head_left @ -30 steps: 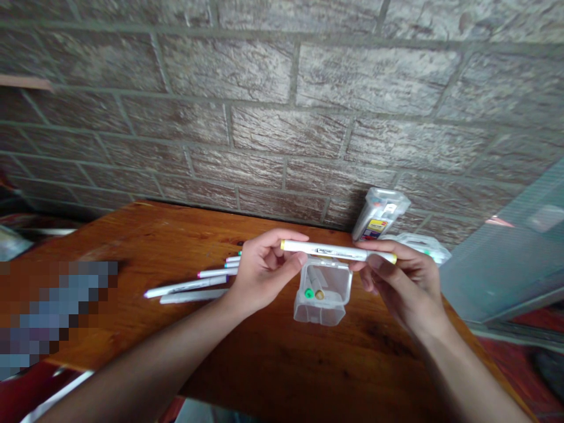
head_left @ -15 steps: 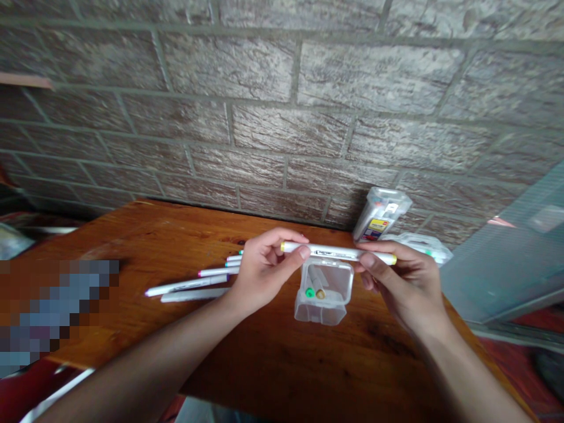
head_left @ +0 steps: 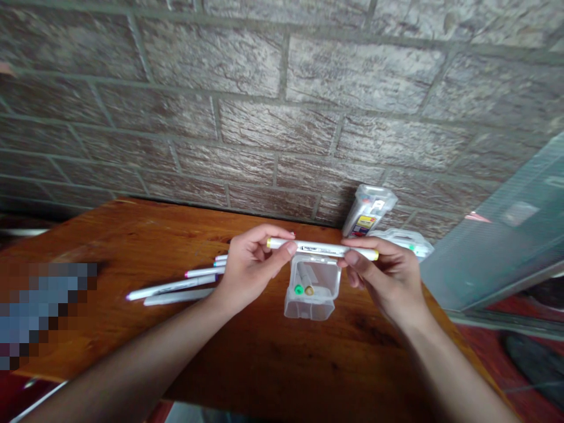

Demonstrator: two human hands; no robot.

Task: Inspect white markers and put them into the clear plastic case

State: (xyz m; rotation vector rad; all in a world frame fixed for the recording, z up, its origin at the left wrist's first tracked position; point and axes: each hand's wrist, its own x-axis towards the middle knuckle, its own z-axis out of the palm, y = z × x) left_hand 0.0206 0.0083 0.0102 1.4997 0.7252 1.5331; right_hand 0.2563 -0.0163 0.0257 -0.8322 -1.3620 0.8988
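A white marker (head_left: 324, 249) with yellow ends is held level between my two hands, its printed side facing me. My left hand (head_left: 251, 264) pinches it near the left end, thumb in front. Near the other end, my right hand (head_left: 388, 273) grips it between thumb and fingers. Behind and below the marker, an open clear plastic case (head_left: 311, 308) rests on the table. Inside it lie a green-ended marker (head_left: 299, 289) and a brown-ended marker (head_left: 309, 290). Several white markers (head_left: 171, 286) with coloured ends lie left of my left hand, which partly hides them.
A clear case full of markers (head_left: 369, 211) stands against the brick wall (head_left: 273, 123). Beside it, a second clear case (head_left: 408, 242) lies behind my right hand. The wooden table (head_left: 145, 235) extends left, where a blurred-out patch covers something. A grey panel (head_left: 497, 235) is at right.
The view has shifted slightly, so everything sits a little further left. Both hands keep the same hold on the yellow-ended marker.
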